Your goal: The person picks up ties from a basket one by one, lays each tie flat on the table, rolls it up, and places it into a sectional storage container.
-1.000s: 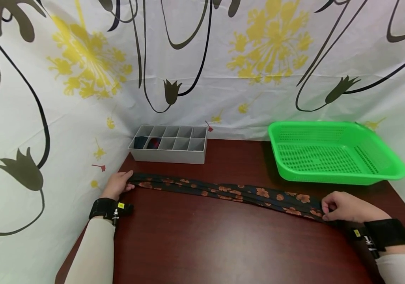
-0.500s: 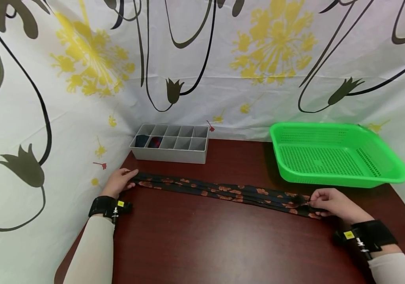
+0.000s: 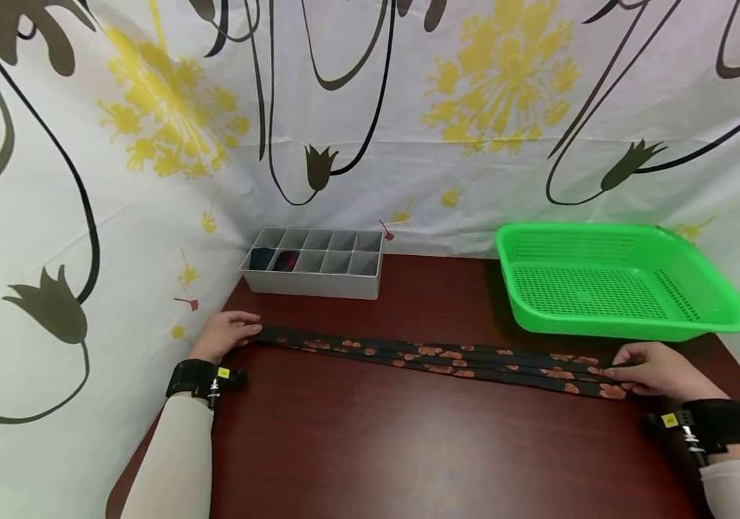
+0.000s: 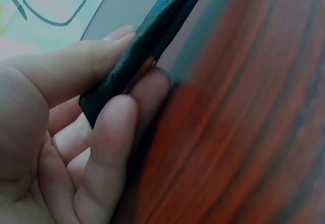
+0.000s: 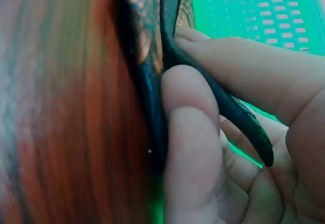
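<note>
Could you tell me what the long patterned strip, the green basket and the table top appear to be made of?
The strip, pinched by the left hand and the right hand, looks like soft woven fabric: it folds flat, dark with orange flowers. The green basket looks like moulded plastic, glossy and perforated. The table top looks like dark reddish wood or veneer with a smooth sheen.

Items in the gray organizer [image 3: 313, 272] are too small to identify.

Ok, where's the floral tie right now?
The floral tie lies stretched across the table, in front of the organizer, between left hand and right hand.
</note>
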A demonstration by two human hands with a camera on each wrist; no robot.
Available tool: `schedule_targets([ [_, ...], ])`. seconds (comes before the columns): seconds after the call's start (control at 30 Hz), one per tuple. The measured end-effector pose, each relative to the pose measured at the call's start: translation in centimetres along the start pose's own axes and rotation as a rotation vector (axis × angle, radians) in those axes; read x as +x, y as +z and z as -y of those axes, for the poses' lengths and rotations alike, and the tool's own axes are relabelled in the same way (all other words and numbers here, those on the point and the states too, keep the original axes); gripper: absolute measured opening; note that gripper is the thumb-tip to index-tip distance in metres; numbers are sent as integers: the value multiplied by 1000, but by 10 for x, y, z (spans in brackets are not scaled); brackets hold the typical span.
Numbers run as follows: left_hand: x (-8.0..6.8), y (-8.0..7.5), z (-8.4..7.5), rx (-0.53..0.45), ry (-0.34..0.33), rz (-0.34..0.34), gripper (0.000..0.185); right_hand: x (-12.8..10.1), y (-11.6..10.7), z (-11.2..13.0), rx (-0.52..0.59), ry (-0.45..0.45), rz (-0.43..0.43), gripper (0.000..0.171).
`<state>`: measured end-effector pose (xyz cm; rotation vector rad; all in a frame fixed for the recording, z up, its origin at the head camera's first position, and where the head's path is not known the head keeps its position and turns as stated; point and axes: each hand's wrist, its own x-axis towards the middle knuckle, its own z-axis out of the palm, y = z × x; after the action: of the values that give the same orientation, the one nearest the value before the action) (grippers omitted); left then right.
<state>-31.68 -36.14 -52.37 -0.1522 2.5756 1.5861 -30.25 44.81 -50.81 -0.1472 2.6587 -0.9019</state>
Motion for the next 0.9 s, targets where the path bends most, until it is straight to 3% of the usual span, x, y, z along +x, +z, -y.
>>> schedule_targets([
  [0.17, -5, -4, 8, -79, -11, 54, 48, 0, 15, 14, 226, -22, -41, 24],
  [0.23, -7, -8, 8, -117, -11, 75, 50, 5, 21, 17, 339, -16, -4, 22],
  [0.27, -7, -9, 9, -131, -16, 76, 49, 8, 23, 18, 345, -7, 12, 23],
  [0.4, -7, -12, 10, -107, -39, 43, 47, 12, 22, 14, 264, 47, 36, 29],
  [0.6, -5, 0, 1, -48, -83, -44, 47, 7, 8, 8, -66, 50, -63, 44],
  [0.77, -3, 20, -17, 89, -6, 3, 41, -3, -15, -11, -241, 82, -220, 48],
  [0.9, -3, 35, -25, 47, 30, 79, 36, -9, -22, -31, -211, 122, -272, 57],
])
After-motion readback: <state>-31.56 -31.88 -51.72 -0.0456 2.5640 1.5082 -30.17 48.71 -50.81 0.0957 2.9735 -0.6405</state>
